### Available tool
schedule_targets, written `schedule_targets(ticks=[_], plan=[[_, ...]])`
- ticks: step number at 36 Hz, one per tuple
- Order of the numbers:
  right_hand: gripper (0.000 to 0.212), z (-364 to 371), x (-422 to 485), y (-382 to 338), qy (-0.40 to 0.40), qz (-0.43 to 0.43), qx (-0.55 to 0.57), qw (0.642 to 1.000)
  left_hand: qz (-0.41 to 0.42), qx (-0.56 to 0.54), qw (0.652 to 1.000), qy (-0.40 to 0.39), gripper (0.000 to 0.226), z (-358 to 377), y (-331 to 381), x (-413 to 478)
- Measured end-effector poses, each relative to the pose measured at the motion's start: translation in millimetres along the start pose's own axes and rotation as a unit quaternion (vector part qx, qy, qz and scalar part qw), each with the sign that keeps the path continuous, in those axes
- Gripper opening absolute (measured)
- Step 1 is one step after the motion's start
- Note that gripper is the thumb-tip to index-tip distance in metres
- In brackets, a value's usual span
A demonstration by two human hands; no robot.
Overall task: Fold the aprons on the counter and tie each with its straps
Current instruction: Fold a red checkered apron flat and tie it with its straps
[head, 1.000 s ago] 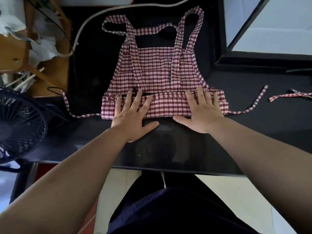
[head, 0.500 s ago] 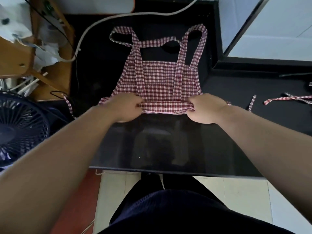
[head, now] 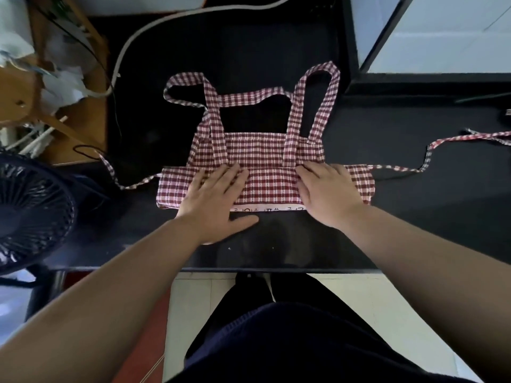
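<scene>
Pale floor tiles [head: 193,299] and the person's dark-clothed lap lie nearest, below the front edge of a glossy black counter [head: 276,244]. Both bare forearms reach forward onto it. The left hand [head: 218,200] and right hand [head: 329,194] lie flat, fingers straight, pressing down on the apron [head: 265,150] and gripping nothing.

The apron is red-and-white checked cloth, spread near the counter's front centre. Its lower part is turned up into a folded band [head: 271,186] under the palms, with a white printed label strip [head: 265,209] showing along the near edge. It looks thin, light and limp, so it will likely crease easily but slide on the shiny top unless held down. The band's two outer corners look like the best places to pinch for another fold.

A thin left waist strap [head: 130,185] trails towards a black fan [head: 30,211] at the counter's left end and could snag there. The right waist strap [head: 401,168] snakes away to the right edge of view; whether the checked strip there belongs to a second apron cannot be told.

Further back, two shoulder loops [head: 323,87] lie open past the bib. Behind them a pale cable [head: 171,23] curves across the counter. Wooden furniture [head: 83,128] with crumpled papers [head: 63,87] stands at far left, and a black frame [head: 356,51] at far right.
</scene>
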State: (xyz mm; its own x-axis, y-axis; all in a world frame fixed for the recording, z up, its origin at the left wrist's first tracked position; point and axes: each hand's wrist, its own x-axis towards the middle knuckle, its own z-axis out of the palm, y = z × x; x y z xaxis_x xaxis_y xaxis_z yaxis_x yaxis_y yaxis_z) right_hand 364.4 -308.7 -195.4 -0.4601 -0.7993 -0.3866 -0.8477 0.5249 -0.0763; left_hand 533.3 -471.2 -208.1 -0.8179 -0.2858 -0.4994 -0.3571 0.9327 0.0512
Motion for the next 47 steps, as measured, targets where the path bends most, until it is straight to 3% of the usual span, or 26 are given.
schedule_targets(ticks=[4, 7, 11, 12, 15, 19, 22, 26, 33, 36, 38, 40, 43, 44, 45, 47], plan=[[0.108, 10, -7, -4, -0.093, -0.012, -0.04, 0.995, 0.006, 0.009, 1.0, -0.006, 0.107, -6, 0, 4], [0.088, 2, -2, -3, -0.077, -0.025, -0.017, 0.997, 0.02, -0.018, 1.0, 0.011, 0.092, -21, -1, 12], [0.022, -36, 3, 8, -0.074, -0.018, 0.084, 0.994, 0.016, -0.099, 0.994, -0.049, 0.052, -61, -9, 21], [0.017, -43, 4, 11, -0.073, -0.018, 0.088, 0.993, 0.009, -0.127, 0.989, -0.069, 0.043, -68, -12, 24], [0.032, -50, 13, 20, -0.055, 0.008, 0.051, 0.997, -0.028, -0.163, 0.985, -0.038, 0.036, -72, -22, 33], [0.051, -29, 26, 16, -0.035, 0.035, -0.049, 0.998, -0.013, 0.016, 0.996, 0.09, 0.054, -42, -13, 33], [0.061, -8, 19, -2, -0.057, 0.035, -0.012, 0.998, 0.024, 0.005, 0.998, 0.062, 0.066, -13, 12, 22], [0.066, 15, 13, -8, -0.05, 0.062, 0.012, 0.997, -0.004, 0.011, 0.997, 0.073, 0.071, 9, 9, 22], [0.074, 20, 13, -5, -0.023, 0.059, 0.018, 0.998, -0.114, -0.038, 0.988, 0.096, 0.062, 21, -23, 7], [0.073, 15, 10, 0, -0.038, 0.07, 0.002, 0.997, -0.207, -0.095, 0.969, 0.091, 0.066, 23, -35, -1], [0.072, 11, 8, -1, -0.044, 0.089, -0.029, 0.995, -0.278, -0.105, 0.95, 0.096, 0.069, 21, -42, -7], [0.066, 6, 6, -8, -0.013, 0.074, -0.044, 0.996, -0.312, -0.097, 0.93, 0.168, 0.068, 19, -41, -19], [0.059, -2, 6, -19, 0.051, -0.037, 0.014, 0.998, -0.33, -0.203, 0.872, 0.3, 0.074, 13, -9, -33], [0.061, -3, 8, -21, 0.043, -0.067, 0.048, 0.996, -0.355, -0.292, 0.833, 0.307, 0.081, 11, 5, -32], [0.063, -3, 11, -23, 0.026, -0.08, 0.082, 0.993, -0.397, -0.405, 0.771, 0.291, 0.088, 4, 19, -29], [0.064, -4, 16, -24, -0.012, -0.075, 0.129, 0.989, -0.497, -0.6, 0.587, 0.219, 0.095, -10, 36, -15]])
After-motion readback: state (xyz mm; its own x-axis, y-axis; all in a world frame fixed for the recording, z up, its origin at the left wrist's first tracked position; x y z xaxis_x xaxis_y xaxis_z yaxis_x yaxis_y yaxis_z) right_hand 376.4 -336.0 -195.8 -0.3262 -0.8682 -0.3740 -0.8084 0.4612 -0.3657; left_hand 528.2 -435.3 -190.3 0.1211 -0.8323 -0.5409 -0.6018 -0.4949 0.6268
